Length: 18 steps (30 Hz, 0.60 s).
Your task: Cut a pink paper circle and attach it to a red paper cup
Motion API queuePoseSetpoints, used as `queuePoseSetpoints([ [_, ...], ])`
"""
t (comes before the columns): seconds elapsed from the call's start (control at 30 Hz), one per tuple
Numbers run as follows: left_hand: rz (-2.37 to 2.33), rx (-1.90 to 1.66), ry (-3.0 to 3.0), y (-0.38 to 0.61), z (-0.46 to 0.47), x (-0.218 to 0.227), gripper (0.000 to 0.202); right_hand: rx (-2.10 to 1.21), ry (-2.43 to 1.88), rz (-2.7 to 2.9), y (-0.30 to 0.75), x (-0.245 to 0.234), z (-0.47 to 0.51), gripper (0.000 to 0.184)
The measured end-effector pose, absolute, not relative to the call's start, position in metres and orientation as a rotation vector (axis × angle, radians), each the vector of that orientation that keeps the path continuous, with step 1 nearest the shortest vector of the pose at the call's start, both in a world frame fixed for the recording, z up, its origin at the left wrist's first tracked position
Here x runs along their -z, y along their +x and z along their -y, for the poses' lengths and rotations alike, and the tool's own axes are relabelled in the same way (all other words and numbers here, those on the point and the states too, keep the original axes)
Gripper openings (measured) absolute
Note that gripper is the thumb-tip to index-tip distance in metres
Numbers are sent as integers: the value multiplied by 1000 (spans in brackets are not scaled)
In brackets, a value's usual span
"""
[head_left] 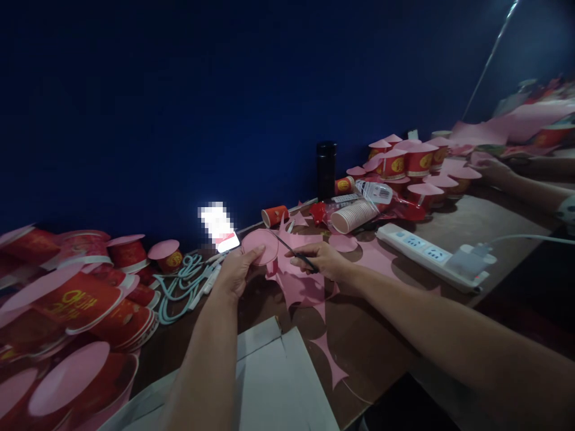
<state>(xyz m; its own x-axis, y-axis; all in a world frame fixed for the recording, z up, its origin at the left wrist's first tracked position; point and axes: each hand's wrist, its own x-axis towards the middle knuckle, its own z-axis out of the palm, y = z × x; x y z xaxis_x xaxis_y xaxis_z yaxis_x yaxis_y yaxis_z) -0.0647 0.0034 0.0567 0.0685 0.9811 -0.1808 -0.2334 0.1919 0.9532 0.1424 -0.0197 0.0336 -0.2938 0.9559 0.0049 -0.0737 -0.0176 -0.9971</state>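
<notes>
My left hand (238, 272) pinches a round pink paper disc (263, 244) between thumb and fingers. In my right hand (321, 260) is a pair of black-handled scissors (306, 261), its blades pointing left at the disc's right edge. Whether the blades are parted is too fine to make out. Pink paper scraps (300, 287) with curved cut-outs lie under and beside both hands. A red paper cup (275, 215) rests on its side just behind the disc.
Red cups with pink discs (128, 254) crowd the left; more cups (420, 158) stand at the back right. A lit phone (227, 239), coiled cable (173, 299), black bottle (326, 170), stacked cups (354, 215), power strip (422, 248) and cardboard (278, 383) surround me. Another person's hand (492, 173) is at right.
</notes>
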Motion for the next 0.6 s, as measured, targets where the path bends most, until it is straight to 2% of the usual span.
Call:
queuePoseSetpoints([
  [0.6, -1099, -1098, 943, -67, 0, -61, 31, -1479, -1011, 1397, 145, -24, 16, 55],
])
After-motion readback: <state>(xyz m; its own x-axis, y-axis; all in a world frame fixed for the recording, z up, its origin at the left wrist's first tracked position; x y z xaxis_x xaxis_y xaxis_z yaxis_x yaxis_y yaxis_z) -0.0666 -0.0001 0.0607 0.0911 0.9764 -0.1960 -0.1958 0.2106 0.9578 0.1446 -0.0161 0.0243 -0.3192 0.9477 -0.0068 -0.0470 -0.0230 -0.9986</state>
